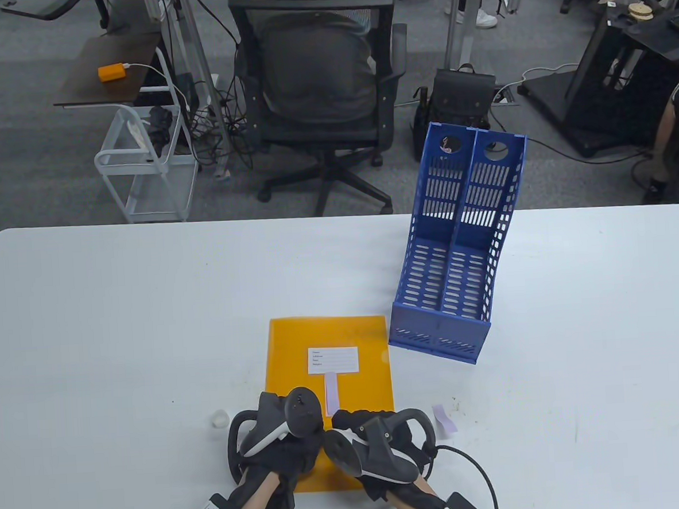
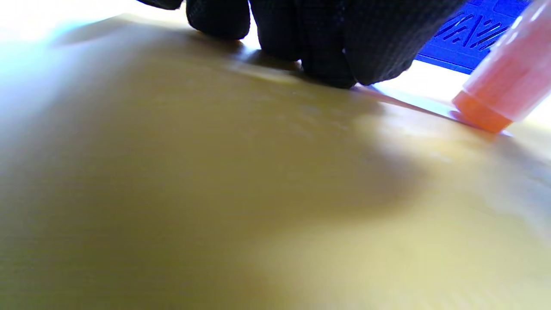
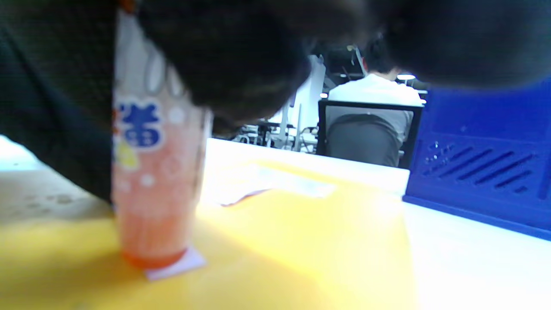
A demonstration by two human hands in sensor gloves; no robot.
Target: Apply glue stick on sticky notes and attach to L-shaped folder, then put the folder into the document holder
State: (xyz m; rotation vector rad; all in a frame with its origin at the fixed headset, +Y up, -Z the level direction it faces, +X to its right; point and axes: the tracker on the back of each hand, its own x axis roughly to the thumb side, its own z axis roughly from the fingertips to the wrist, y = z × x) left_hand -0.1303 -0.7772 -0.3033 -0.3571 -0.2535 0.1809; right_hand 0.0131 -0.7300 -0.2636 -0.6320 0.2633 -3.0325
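On the orange folder near the table's front edge, my left fingertips press a sticky note flat while my right hand grips the glue stick, its tip on that note.

This is an open-plan office. Beyond the white desk, far ahead of the hands, grey carpet runs under other height-adjustable desks with bundled cables. A person sits with their back turned in a black mesh swivel chair straight ahead of the hands. Ahead and to the left stand a white wire trolley and a small dark side table carrying an orange box. A black backpack rests on the floor, ahead and to the right.
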